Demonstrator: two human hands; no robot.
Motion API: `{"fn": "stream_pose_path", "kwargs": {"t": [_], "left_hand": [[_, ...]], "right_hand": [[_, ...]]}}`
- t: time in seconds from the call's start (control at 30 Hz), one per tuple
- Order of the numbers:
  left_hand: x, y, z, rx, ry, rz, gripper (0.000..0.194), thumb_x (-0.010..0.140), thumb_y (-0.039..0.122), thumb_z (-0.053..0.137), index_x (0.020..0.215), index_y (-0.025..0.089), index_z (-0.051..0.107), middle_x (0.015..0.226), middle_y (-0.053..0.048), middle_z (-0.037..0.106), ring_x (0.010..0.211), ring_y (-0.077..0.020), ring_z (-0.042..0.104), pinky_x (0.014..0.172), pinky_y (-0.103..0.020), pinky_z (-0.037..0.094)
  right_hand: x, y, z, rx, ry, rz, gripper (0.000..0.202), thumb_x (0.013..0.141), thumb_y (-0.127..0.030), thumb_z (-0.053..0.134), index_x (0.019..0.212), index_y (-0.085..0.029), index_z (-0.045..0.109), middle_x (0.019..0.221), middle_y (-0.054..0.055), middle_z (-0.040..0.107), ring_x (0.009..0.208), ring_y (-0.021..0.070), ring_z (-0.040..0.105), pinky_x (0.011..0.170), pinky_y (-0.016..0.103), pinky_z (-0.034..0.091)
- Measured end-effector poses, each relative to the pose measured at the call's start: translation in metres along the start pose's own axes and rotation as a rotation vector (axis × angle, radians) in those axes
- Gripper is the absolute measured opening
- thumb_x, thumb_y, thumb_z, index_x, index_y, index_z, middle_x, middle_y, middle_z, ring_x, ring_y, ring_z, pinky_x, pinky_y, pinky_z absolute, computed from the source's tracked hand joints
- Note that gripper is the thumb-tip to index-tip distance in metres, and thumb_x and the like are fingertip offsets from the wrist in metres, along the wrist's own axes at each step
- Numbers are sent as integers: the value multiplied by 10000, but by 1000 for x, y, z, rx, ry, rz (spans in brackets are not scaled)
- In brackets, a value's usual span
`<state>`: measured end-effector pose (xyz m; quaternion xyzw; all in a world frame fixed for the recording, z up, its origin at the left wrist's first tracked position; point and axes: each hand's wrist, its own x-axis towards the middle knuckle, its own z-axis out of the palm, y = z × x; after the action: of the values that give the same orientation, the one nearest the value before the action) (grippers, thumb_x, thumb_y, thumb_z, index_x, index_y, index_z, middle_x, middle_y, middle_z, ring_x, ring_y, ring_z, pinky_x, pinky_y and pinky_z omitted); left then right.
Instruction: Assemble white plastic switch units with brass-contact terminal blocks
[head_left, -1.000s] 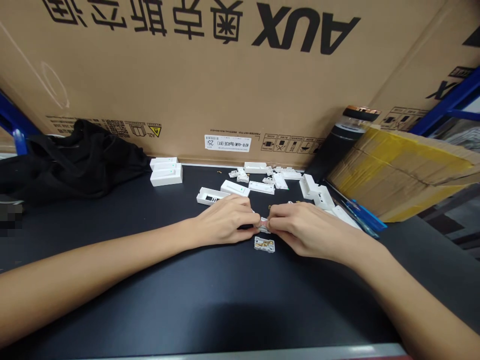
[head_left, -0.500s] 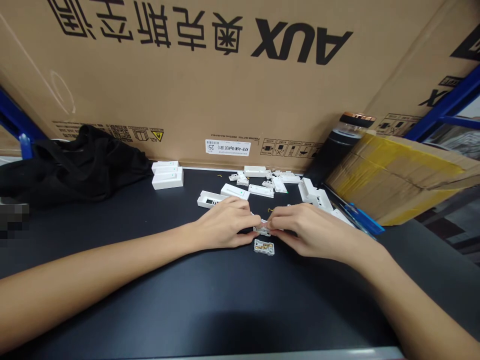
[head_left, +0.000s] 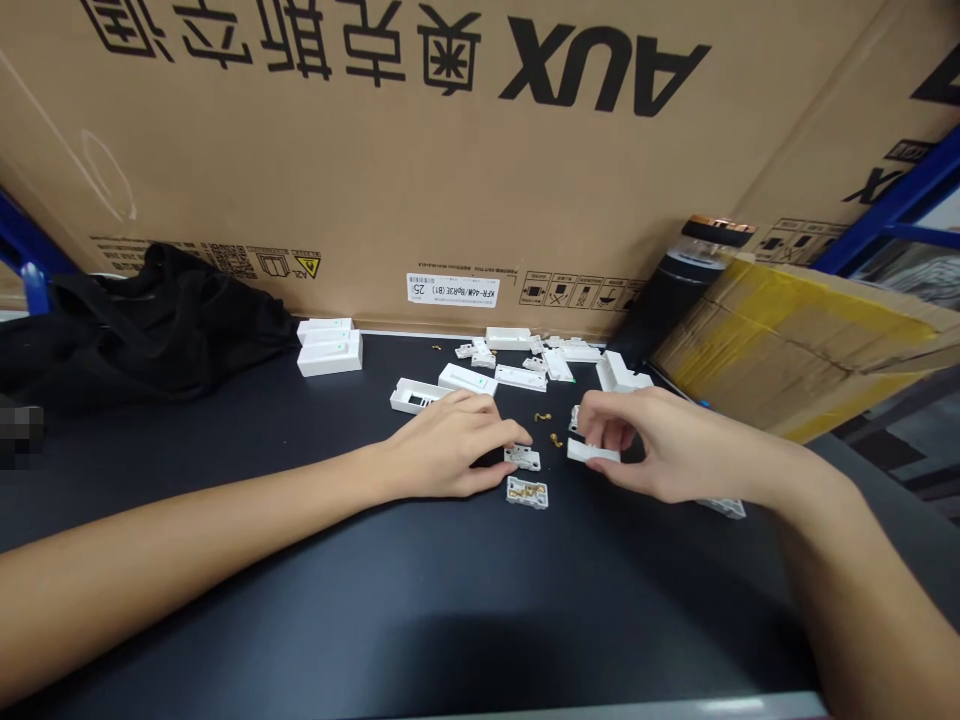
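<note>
My left hand (head_left: pixel 454 448) rests on the black table, thumb and forefinger closed on the left end of a small white plastic housing (head_left: pixel 527 459). Just in front of it lies a similar housing with brass contacts (head_left: pixel 527 492) inside. To the right, my right hand (head_left: pixel 649 440) pinches a white rectangular plastic piece (head_left: pixel 591 452), tilted, close to the table top. Its fingertips are partly hidden behind the piece. Another small white part (head_left: pixel 574 418) shows beyond those fingers. Between the hands lie two little brass pieces (head_left: pixel 543 417).
White plastic covers and housings (head_left: pixel 521 378) lie scattered along the back, with stacked white boxes (head_left: pixel 330 352) further left. Black cloth (head_left: pixel 157 325) covers the left rear. A dark bottle (head_left: pixel 679 285) and a taped carton (head_left: pixel 795 345) stand at right, before a large AUX carton (head_left: pixel 337 180).
My right hand has left the housing by my left hand and moved right, where it now grips a white rectangular piece. My left hand has stayed nearly still. The brass pieces are uncovered.
</note>
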<state>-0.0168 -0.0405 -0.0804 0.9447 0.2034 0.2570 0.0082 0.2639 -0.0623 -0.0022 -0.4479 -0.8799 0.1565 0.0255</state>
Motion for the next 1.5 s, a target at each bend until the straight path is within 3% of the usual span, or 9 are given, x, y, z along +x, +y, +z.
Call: {"fn": "stream_pose_path", "kwargs": {"t": [0.27,0.5,0.63,0.87,1.07,1.2,1.37,1.5], "left_hand": [[1,-2,3,-13,-7,47,211,1009,319,575,1155,235,701,981,-18,753,953,-190,630,891,-352,469],[-1,-1,2,-10,21,13,209,993,324,595,1152,204,658,956,-25,729,916,-192,628,857,-348,483],[-1,-1,1,-28,61,0,179,985,309,608,1108,184,640,973,-35,720,889,-189,628,830,-338,483],[0,-2,3,-50,53,-37,134,982,274,614,1076,180,622,1013,-40,713,919,-189,653,862,-345,498],[-1,-2,3,-43,90,-17,110,987,250,611,1061,169,617,1001,-47,715,916,-184,667,854,-337,520],[-1,-2,4,-26,162,56,73,987,223,606,1029,164,617,970,-52,729,880,-176,687,827,-325,539],[0,1,1,30,264,189,68,984,208,618,1036,165,611,968,-67,757,857,-174,712,781,-313,550],[2,2,-2,52,351,294,113,944,185,675,1029,157,607,983,-66,779,810,-170,711,719,-310,541]], "right_hand": [[-1,5,6,43,-160,96,208,760,-307,721,874,-238,562,766,-23,662,622,141,581,528,258,413],[6,-4,0,26,-78,48,226,888,-450,629,872,-227,590,739,-8,646,613,144,563,544,268,415],[12,-11,2,-12,35,-44,200,905,-420,625,909,-220,625,828,11,682,703,157,605,628,280,442],[16,-10,13,-44,10,-105,167,912,-388,631,928,-222,639,880,21,702,727,173,623,616,281,420],[19,-14,16,-29,79,-174,186,914,-331,629,1056,-216,663,959,45,720,812,194,654,684,297,463],[20,-18,15,64,65,-195,264,892,-309,656,1136,-210,680,979,48,726,829,190,664,703,299,494],[19,-13,13,365,-5,-145,290,929,-383,648,1159,-210,686,956,35,748,830,174,682,726,282,530],[22,-14,11,609,-77,-4,317,965,-489,604,989,-184,689,839,34,736,730,151,675,635,258,510]]}}
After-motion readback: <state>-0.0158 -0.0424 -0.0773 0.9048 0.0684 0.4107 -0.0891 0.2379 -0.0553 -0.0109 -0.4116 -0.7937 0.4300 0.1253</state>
